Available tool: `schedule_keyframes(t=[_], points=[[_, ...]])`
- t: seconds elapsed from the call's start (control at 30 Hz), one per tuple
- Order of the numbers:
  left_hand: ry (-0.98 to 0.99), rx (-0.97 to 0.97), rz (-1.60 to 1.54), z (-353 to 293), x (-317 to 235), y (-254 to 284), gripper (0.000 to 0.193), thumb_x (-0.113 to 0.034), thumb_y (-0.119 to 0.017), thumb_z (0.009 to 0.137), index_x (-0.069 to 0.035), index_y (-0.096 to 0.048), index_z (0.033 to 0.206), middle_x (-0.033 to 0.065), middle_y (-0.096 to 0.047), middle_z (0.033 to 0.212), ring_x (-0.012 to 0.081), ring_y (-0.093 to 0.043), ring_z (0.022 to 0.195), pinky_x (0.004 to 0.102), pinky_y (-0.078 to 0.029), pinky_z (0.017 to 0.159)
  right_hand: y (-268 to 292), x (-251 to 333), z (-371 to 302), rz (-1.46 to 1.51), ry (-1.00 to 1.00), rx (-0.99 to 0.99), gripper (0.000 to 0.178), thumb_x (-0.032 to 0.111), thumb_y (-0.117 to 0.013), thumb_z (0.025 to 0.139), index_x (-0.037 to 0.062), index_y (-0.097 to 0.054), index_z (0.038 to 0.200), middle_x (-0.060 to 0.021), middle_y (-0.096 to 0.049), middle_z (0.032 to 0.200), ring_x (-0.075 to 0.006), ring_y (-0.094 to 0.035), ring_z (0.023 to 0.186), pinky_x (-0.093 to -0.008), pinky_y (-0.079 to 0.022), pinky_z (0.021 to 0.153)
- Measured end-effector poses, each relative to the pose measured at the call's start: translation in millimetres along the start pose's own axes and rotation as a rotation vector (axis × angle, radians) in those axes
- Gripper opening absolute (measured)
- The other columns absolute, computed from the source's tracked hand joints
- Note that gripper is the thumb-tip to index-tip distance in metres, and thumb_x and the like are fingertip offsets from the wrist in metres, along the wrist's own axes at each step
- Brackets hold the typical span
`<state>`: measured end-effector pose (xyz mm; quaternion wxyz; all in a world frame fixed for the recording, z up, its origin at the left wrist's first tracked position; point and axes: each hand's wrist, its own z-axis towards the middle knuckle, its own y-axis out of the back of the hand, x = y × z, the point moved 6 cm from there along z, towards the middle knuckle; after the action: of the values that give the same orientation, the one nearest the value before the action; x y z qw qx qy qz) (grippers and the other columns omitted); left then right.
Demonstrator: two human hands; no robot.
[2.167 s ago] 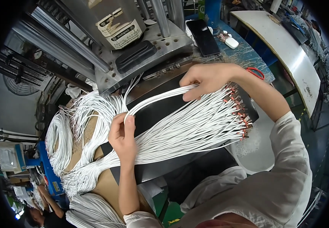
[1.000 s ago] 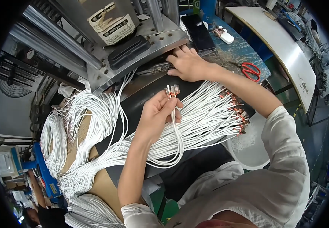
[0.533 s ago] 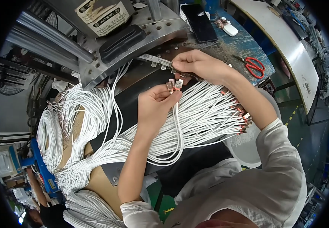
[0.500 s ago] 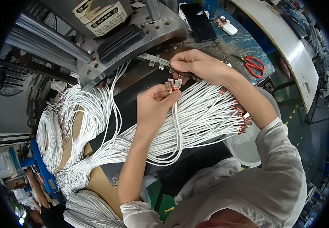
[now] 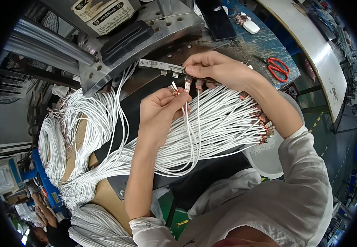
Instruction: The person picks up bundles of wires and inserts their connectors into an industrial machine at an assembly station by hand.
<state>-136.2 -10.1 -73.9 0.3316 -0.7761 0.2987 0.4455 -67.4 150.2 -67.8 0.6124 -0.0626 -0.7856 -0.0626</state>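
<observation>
Two hands pinch white wires: left hand (image 5: 158,111) near terminals (image 5: 172,89), right hand (image 5: 215,70) at the fixture (image 5: 162,66), fingertips partly hidden.

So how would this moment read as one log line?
left hand: pinching thin white wires with copper terminals | right hand: holding terminals at grey metal press die | red-handled scissors: on bench

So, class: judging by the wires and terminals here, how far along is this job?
Done: many white wires lie across the bench with copper terminals on their right ends. In hand: the left hand pinches wire ends with terminals, and the right hand holds others at the metal fixture. Left: large coils lie at the left; whether they carry terminals cannot be told.
</observation>
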Motion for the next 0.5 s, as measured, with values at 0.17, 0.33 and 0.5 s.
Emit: schedule_keyframes(t=[0.17,0.33,0.5], points=[[-0.014,-0.031,-0.017,1.7,-0.4,-0.6,0.012,-0.008,-0.072,0.093,0.000,-0.062,0.092,0.0087,-0.071,0.086,0.0131,-0.068,0.075,0.0256,-0.057,0.068,-7.6,-0.9,-4.8,0.003,-0.037,0.016,0.023,0.023,-0.063,0.101,0.0041,-0.066,0.112,0.0055,-0.066,0.088,-0.0002,-0.054,0.071,-0.0185,-0.039,0.057],[0.055,0.000,0.113,1.4,2.4,4.4,0.016,-0.010,-0.074,0.092,-0.003,-0.060,0.086,0.0074,-0.070,0.082,0.0130,-0.068,0.071,0.0254,-0.057,0.064,-4.0,5.2,-7.0,-0.113,-0.010,0.032,0.025,0.014,-0.072,0.092,0.0015,-0.066,0.113,0.0012,-0.070,0.091,-0.0019,-0.058,0.073,-0.0189,-0.043,0.060],[0.066,-0.010,0.148,3.8,5.0,5.1,0.018,-0.011,-0.075,0.091,-0.003,-0.060,0.084,0.0069,-0.069,0.081,0.0124,-0.068,0.068,0.0248,-0.057,0.062,-1.0,2.0,-2.7,-0.111,0.060,0.040,0.030,0.009,-0.077,0.087,-0.0008,-0.067,0.113,-0.0018,-0.071,0.093,-0.0036,-0.061,0.075,-0.0194,-0.045,0.063]])
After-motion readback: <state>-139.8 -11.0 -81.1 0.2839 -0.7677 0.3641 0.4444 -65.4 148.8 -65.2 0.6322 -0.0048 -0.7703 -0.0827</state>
